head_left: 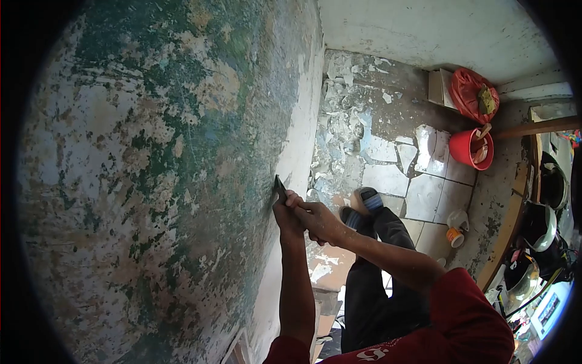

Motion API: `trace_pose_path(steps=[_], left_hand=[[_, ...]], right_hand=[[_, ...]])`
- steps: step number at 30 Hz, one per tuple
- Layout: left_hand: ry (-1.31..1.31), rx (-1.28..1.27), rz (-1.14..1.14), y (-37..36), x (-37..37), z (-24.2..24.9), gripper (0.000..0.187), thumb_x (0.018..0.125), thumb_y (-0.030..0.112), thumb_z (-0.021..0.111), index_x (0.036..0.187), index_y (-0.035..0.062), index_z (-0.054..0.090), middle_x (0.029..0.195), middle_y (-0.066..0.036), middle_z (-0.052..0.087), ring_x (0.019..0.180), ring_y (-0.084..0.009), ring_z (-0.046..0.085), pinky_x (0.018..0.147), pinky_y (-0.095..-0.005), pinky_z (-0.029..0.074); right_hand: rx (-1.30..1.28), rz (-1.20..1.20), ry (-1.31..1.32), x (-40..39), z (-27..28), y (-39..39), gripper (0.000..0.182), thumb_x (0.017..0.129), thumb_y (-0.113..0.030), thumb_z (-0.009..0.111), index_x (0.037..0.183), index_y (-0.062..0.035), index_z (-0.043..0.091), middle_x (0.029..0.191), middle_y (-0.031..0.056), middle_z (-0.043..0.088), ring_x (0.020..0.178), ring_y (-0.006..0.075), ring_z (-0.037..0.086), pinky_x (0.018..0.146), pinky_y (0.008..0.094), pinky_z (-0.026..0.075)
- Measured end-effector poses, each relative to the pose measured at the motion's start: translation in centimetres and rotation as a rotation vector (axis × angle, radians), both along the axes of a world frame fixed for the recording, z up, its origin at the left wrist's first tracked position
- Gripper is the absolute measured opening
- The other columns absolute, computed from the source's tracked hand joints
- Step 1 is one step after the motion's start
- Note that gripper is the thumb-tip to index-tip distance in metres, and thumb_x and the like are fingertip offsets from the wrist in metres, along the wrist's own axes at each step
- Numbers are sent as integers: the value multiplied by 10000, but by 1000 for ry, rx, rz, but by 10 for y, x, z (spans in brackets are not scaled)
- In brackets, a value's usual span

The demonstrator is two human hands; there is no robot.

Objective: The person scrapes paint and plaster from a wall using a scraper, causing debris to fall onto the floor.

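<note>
A dark scraper (279, 185) points away from me, its blade tip against the wall (200, 164) at the edge between patchy green paint and a pale bare strip. My left hand (287, 219) is closed around it, next to the wall. From the right, my right hand (319, 222) also grips it, its fingers overlapping the left hand. Both hands hide the handle. Pale paint remnants and scratches cover much of the wall.
Peeled paint flakes (348, 130) litter the tiled floor (388, 180) along the wall. At the right stand a red bucket (461, 150), a red plastic bag (465, 91) and an orange-and-white cup (454, 237). Pans (539, 227) crowd a wooden-edged shelf (506, 233). My sandalled feet (368, 200) are below.
</note>
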State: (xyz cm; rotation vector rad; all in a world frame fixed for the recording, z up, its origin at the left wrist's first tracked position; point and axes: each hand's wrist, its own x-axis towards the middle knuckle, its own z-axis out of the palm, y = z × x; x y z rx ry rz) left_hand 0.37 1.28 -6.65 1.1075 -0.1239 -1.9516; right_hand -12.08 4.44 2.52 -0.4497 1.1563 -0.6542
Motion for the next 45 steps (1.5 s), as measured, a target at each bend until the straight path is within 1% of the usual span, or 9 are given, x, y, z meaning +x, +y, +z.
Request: trace_pose_path(steps=[3,7,20,24,30,35,40,42,45], left_hand=[[567,82,137,11,8,5,204,851,159,387,678,62,434,486,34,358,436,-67,328,431,-188,299],[199,252,194,-12,-3,-7,213,835,199,424,686,53,465,469,21,357,429,-88,332,432,-200,305],[224,141,138,-1,-1,0,235,849,235,442,682,69,448,483,29,363,429,-77,341,442,-197,317],[305,161,0,-6,34,-81,217,845,218,428,690,68,455,510,16,386,443,-84,344,472,-198,325],[447,183,281,17,-1,-14,181,845,154,409,693,66,449,492,27,343,436,-79,321,447,-192,298],[114,135,132,3,1,-39,162,822,125,425,679,52,451,485,24,347,431,-82,318,448,-190,301],[509,208,224,27,26,-33,189,831,143,401,670,59,452,475,20,353,424,-93,317,455,-215,314],[-68,26,-44,13,24,-46,206,841,157,398,657,72,430,482,26,349,442,-87,336,467,-210,314],[216,244,129,-1,15,-65,192,829,141,401,654,66,421,487,20,348,442,-91,335,457,-201,303]], right_hand=[[-204,18,55,5,-9,19,383,858,-307,386,996,31,500,479,57,437,331,102,425,277,238,335],[37,-39,-28,0,-10,-6,345,855,-261,397,977,46,498,504,58,452,335,100,433,268,235,344],[12,-14,-6,-6,1,5,446,851,-373,404,1015,25,521,479,45,446,320,103,428,261,241,328],[79,-32,-62,10,-41,-8,436,837,-367,405,943,34,539,471,54,444,312,112,425,263,244,341],[-30,13,-26,-11,-28,13,387,846,-294,399,990,48,511,474,63,451,309,110,426,253,248,342],[-27,-16,-40,0,-47,11,323,843,-225,360,1040,-5,490,491,58,444,323,126,428,263,254,371],[-36,-13,-6,7,-32,24,329,851,-264,402,903,35,529,504,59,458,316,116,431,261,245,327],[36,-6,-3,10,-33,12,340,850,-274,405,909,36,530,505,58,458,317,116,432,264,241,331],[88,-98,-31,16,-62,7,365,852,-274,396,1013,35,506,505,57,451,315,111,419,259,242,336]])
